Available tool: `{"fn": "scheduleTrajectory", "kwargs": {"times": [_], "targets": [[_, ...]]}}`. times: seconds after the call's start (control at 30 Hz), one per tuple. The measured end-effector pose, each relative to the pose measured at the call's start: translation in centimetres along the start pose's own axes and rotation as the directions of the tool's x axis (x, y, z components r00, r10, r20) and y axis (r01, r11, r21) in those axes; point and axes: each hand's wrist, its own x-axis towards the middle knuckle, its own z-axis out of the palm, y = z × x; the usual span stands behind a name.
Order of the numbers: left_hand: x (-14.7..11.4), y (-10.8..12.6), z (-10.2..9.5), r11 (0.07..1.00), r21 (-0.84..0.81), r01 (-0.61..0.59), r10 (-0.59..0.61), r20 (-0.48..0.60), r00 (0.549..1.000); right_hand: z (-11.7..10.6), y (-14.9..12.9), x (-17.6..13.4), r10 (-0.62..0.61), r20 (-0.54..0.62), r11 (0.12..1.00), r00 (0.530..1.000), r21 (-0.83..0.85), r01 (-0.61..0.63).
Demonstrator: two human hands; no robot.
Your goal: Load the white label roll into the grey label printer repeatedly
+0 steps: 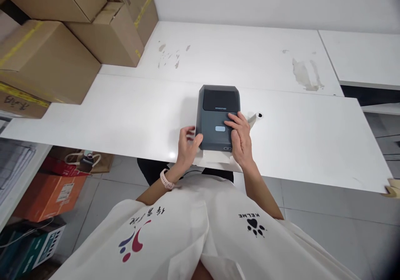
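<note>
A dark grey label printer [215, 119] with a dark window in its lid and a pale button lies on the white table in front of me. My left hand [188, 146] is at its left side, thumb on the near left corner and fingers curled down along the side. My right hand [240, 140] grips the right edge, with its fingers lying over the top. A strip of white paper [217, 156] sticks out beneath the printer's near edge. Just right of my right hand lies a small white roll [256, 117] with a dark end.
Cardboard boxes [46, 59] with yellow tape are stacked at the back left of the white table [140, 109]. A wall stands behind. An orange box [51, 196] and other boxes sit low on the left. A tan object [392, 187] is at the table's right corner.
</note>
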Motion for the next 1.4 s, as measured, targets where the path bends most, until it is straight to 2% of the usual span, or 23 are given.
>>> {"fn": "scheduleTrajectory", "kwargs": {"times": [0.03, 0.07, 0.13, 0.2, 0.23, 0.3, 0.43, 0.5, 0.53, 0.6, 0.63, 0.67, 0.7, 0.73, 0.8, 0.9, 0.97, 1.07, 1.17, 1.23, 1.4], "targets": [[-1.0, -0.2, -0.2, 1.0, 0.025, 0.011, -0.01, -0.052, 0.999, 0.0, 0.0, 0.0, 0.004, -0.003, 1.0, 1.0, 0.011, -0.004], [-2.0, -0.4, -0.3, 0.999, 0.022, 0.041, -0.041, -0.023, 0.999, 0.1, 0.0, 0.0, 0.007, -0.009, 1.0, 1.0, 0.023, -0.007], [-3.4, -0.6, -0.4, 0.986, -0.023, 0.167, -0.16, 0.176, 0.971, 0.2, 0.0, 0.0, 0.006, -0.022, 0.999, 1.0, 0.047, -0.005], [-3.9, -0.3, -0.1, 0.937, -0.071, 0.341, -0.286, 0.404, 0.869, 0.2, 0.0, 0.0, -0.01, -0.037, 0.998, 0.999, 0.062, 0.012], [-3.8, -0.1, 0.0, 0.906, -0.091, 0.414, -0.326, 0.475, 0.817, 0.2, 0.0, 0.0, -0.016, -0.042, 0.998, 0.999, 0.064, 0.018], [-3.5, 0.6, 0.2, 0.862, -0.117, 0.493, -0.362, 0.538, 0.761, 0.1, 0.0, 0.0, -0.02, -0.04, 0.998, 0.999, 0.059, 0.022], [-3.1, 1.0, -0.4, 0.88, -0.074, 0.468, -0.351, 0.563, 0.748, -0.4, 0.1, -0.1, -0.07, 0.005, 0.997, 0.998, 0.021, 0.07], [-3.0, 0.5, -1.1, 0.909, -0.041, 0.415, -0.328, 0.544, 0.772, -0.7, 0.1, -0.1, -0.115, 0.032, 0.992, 0.993, -0.039, 0.116], [-3.0, 0.2, -1.5, 0.926, -0.037, 0.375, -0.308, 0.497, 0.811, -0.8, 0.0, 0.0, -0.128, 0.044, 0.988, 0.991, -0.084, 0.131], [-2.7, -0.2, -2.0, 0.967, -0.042, 0.253, -0.23, 0.292, 0.928, -1.1, -0.2, 0.2, -0.135, 0.072, 0.973, 0.988, -0.179, 0.146], [-2.4, -0.3, -2.2, 0.984, -0.036, 0.172, -0.165, 0.153, 0.974, -1.2, -0.4, 0.3, -0.135, 0.088, 0.965, 0.987, -0.214, 0.151], [-2.1, -0.2, -2.2, 0.996, -0.017, 0.086, -0.086, 0.034, 0.996, -1.2, -0.6, 0.4, -0.133, 0.1, 0.961, 0.986, -0.231, 0.153], [-1.8, -0.1, -2.1, 1.0, 0.008, 0.007, -0.007, -0.04, 0.999, -1.2, -0.7, 0.4, -0.131, 0.107, 0.961, 0.986, -0.232, 0.153], [-1.5, 0.1, -1.9, 0.998, 0.028, -0.055, 0.057, -0.062, 0.996, -1.2, -0.9, 0.3, -0.124, 0.108, 0.964, 0.986, -0.222, 0.146], [-1.1, 0.4, -1.3, 0.994, 0.029, -0.108, 0.108, 0.027, 0.994, -0.9, -1.1, -0.4, -0.092, 0.063, 0.977, 0.994, -0.185, 0.102], [-1.0, 0.4, -0.4, 0.996, 0.022, -0.086, 0.08, 0.199, 0.977, 0.0, -1.0, -2.2, 0.031, -0.081, 0.994, 0.996, -0.103, -0.039], [-1.0, 0.2, -0.2, 0.995, 0.036, -0.094, 0.083, 0.223, 0.971, 0.5, -0.9, -3.4, 0.136, -0.134, 0.99, 0.982, -0.024, -0.141], [-1.2, 0.1, -0.3, 0.995, 0.032, -0.096, 0.087, 0.214, 0.973, 0.8, -0.9, -4.4, 0.222, -0.119, 0.974, 0.968, 0.062, -0.216], [-1.2, 0.6, -0.5, 0.996, 0.008, -0.088, 0.084, 0.217, 0.973, 0.3, -0.8, -4.3, 0.223, -0.104, 0.972, 0.969, 0.095, -0.214], [-0.7, 1.3, -0.6, 0.992, -0.014, -0.124, 0.125, 0.205, 0.971, -0.2, -0.7, -3.6, 0.199, -0.119, 0.974, 0.973, 0.133, -0.183], [3.4, 3.4, -0.4, 0.952, -0.08, -0.295, 0.302, 0.088, 0.949, -1.5, -0.3, 1.2, 0.091, -0.238, 0.967, 0.967, 0.252, -0.029]]}}
